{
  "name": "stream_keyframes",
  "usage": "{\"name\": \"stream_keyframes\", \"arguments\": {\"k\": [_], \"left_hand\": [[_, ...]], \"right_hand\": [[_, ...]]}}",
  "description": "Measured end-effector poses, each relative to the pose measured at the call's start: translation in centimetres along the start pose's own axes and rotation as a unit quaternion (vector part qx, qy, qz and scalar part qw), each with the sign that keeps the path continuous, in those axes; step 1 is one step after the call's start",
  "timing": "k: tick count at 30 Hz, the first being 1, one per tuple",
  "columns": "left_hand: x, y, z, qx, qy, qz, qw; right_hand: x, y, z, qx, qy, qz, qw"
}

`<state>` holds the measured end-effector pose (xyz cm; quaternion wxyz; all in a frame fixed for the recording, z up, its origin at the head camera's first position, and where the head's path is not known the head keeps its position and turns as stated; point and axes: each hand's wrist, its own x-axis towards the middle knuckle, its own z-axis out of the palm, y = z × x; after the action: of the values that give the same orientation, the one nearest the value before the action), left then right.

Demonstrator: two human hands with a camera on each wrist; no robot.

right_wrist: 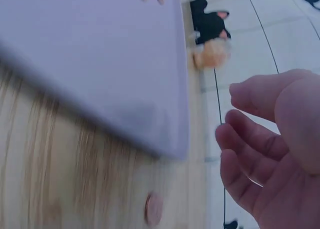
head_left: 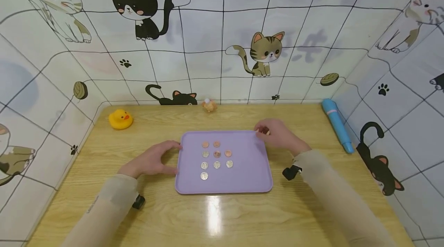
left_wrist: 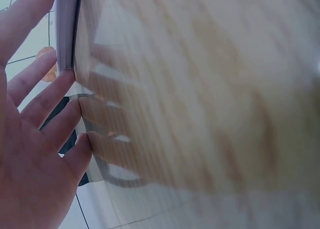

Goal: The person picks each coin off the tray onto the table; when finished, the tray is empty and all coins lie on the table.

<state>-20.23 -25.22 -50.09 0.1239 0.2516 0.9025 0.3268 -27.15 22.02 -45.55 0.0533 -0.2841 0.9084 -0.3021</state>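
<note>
A lilac tray (head_left: 243, 181) lies on the wooden table. Several copper-coloured coins (head_left: 227, 153) and several silver-coloured coins (head_left: 204, 176) lie flat on it in uneven rows, left of its middle. My left hand (head_left: 152, 159) is at the tray's left edge, fingertips and thumb spread along the rim; its fingers look relaxed in the left wrist view. Over the tray's far right corner is my right hand (head_left: 277, 135), fingers loosely bent, with nothing between thumb and fingers in the right wrist view. A copper coin (right_wrist: 153, 209) lies on the table just outside that corner.
A yellow rubber duck (head_left: 120, 119) sits at the back left. Against the back wall stands a small orange figure (head_left: 209, 105). A blue tube-shaped object (head_left: 337, 124) lies along the right edge. Cat-patterned cloth walls (head_left: 201, 62) enclose the back and sides.
</note>
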Motion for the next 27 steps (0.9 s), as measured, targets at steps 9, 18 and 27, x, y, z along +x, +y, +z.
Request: {"name": "stream_keyframes", "arguments": {"k": [9,18,27], "left_hand": [[0.0,-0.3,0.0,-0.003,-0.005,-0.005,1.0],[-0.1,-0.1,-0.2,-0.005,-0.006,-0.015,0.9999],[-0.2,0.2,-0.1,-0.001,-0.007,-0.007,1.0]], "right_hand": [[3.1,-4.1,3.3,-0.032,-0.107,-0.064,0.9916],[5.7,-6.7,5.8,-0.035,-0.138,-0.074,0.987],[7.5,-6.8,8.0,-0.052,-0.137,-0.098,0.9843]]}}
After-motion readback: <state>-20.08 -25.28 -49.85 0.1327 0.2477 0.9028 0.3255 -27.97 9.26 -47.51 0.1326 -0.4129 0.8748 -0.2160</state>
